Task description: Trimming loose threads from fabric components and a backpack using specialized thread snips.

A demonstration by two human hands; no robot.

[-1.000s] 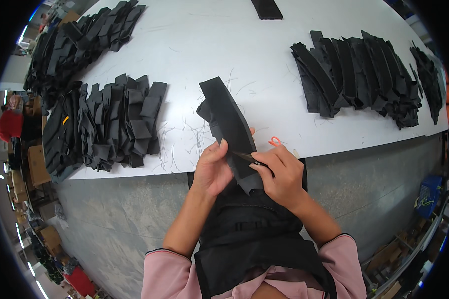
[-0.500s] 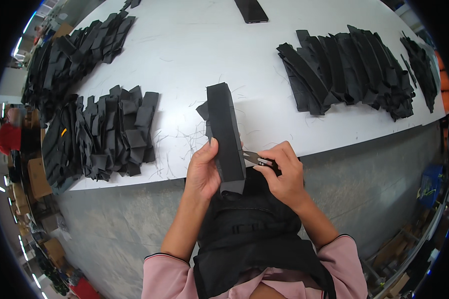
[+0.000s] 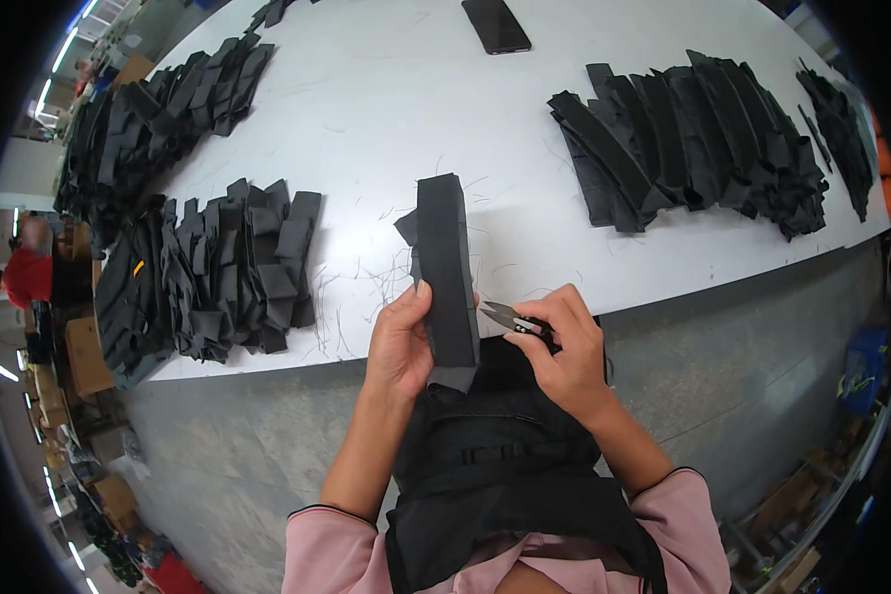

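Observation:
My left hand (image 3: 404,337) grips a long black fabric strip (image 3: 445,267), thumb on its left edge and the other fingers mostly hidden behind it. The strip stands lengthwise away from me over the table's front edge, with a small flap sticking out on its left side and a folded end near my body. In my right hand (image 3: 569,346) is a pair of thread snips (image 3: 510,317), pinched between thumb and fingers. Their pointed blades are a little apart and lie just right of the strip's edge, close to the left fingertips.
The white table (image 3: 366,119) carries loose thread bits (image 3: 366,287) around the strip. Piles of black fabric pieces lie at left (image 3: 238,267), far left (image 3: 158,119) and right (image 3: 693,148). A phone (image 3: 496,27) rests at the back. A person in red (image 3: 27,272) is at the far left.
The snips have drawn slightly away from the strip's right edge, and their blades now show clear of it. The strip has tilted a little in my left hand.

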